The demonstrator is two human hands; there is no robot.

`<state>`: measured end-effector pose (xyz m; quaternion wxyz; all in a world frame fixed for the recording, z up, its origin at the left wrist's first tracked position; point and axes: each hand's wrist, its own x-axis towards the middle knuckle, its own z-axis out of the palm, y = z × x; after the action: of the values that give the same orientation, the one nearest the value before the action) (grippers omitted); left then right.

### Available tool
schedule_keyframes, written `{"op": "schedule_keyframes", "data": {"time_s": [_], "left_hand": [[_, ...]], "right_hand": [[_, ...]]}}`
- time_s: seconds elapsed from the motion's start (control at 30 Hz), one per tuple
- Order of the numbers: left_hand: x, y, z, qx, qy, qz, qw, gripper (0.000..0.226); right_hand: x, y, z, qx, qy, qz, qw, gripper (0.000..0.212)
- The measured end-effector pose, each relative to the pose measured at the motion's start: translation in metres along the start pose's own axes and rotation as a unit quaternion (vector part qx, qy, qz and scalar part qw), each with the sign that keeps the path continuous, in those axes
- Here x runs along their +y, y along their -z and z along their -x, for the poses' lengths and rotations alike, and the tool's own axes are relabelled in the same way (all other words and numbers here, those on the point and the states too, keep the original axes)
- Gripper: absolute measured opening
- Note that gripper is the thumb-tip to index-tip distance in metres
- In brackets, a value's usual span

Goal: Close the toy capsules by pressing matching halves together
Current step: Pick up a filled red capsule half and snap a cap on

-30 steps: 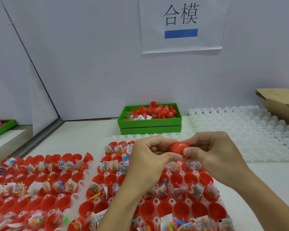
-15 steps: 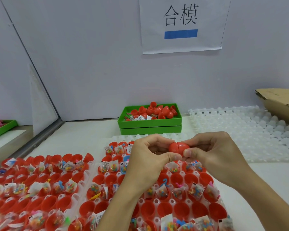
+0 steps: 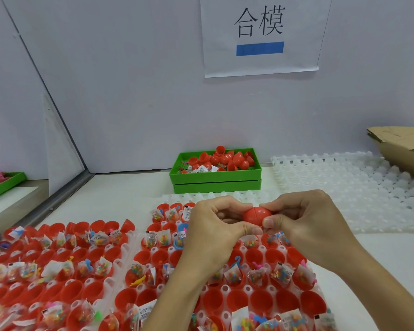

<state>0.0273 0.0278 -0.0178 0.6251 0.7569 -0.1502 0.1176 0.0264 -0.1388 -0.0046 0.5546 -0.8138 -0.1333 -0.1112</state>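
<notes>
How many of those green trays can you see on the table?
3. Two are stacked at the back wall: the upper green tray, holding red capsule halves, sits on a lower green tray. A third green tray lies at the far left, partly cut off.

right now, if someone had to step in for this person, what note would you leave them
Left hand: pinches the left half of the red capsule.
Right hand: pinches the right half, thumb below, fingers above.
The capsule is held in the air over the right tray; its seam line shows, so give it a firm press to be sure.
Left tray and right tray hold many open red halves, most with toy packets.
Spare halves sit in the green bin at the back.
Done: this one is nearly closed. Left: nearly every cup in both trays.
</notes>
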Motion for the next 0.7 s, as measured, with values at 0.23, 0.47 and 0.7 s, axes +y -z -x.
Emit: {"op": "schedule_keyframes", "data": {"time_s": [0.23,0.47,0.7], "left_hand": [[0.001,-0.001,0.0,0.005,0.003,-0.001,1.0,0.033],[-0.006,-0.008,0.001,0.026,0.01,-0.031,0.999,0.032],[-0.003,-0.005,0.001,0.033,-0.061,-0.114,0.991,0.049]], "right_hand": [[0.002,-0.001,0.0,-0.013,-0.002,-0.017,1.0,0.025],[0.009,-0.006,0.001,0.013,0.015,0.017,1.0,0.02],[0.013,-0.014,-0.001,0.029,0.122,0.085,0.988,0.025]]}}
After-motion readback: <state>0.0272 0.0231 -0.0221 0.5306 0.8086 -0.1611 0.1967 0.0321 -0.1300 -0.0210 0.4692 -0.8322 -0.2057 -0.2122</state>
